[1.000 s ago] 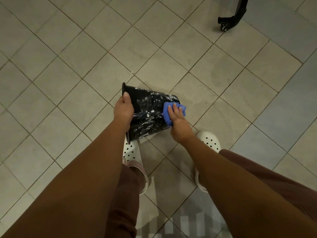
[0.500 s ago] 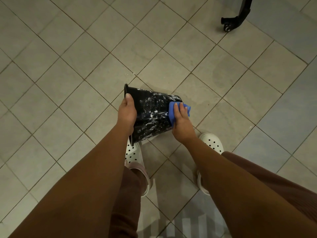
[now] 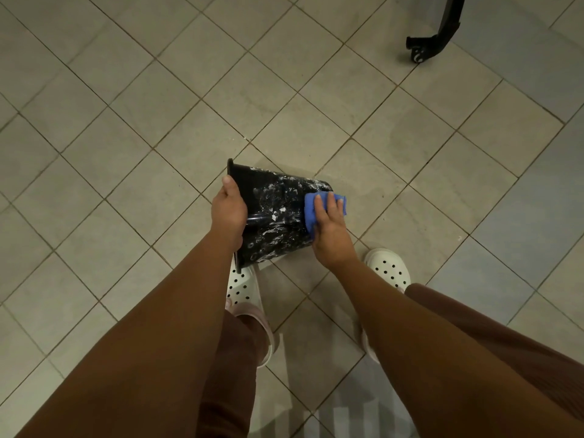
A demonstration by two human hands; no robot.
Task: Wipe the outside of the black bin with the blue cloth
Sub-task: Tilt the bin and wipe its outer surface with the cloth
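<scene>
Head-worn wide-angle view, facing steeply down, near the black bin, tiled floor

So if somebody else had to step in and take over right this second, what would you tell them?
The left hand has its grip on the rim of the bin and holds it tipped on its side, mouth to the left.
The right hand presses the cloth with flat fingers against the outside wall, near the base.
Done: wiping is under way at the base end.
Left: white smears cover much of the outside; wipe those off.
</scene>
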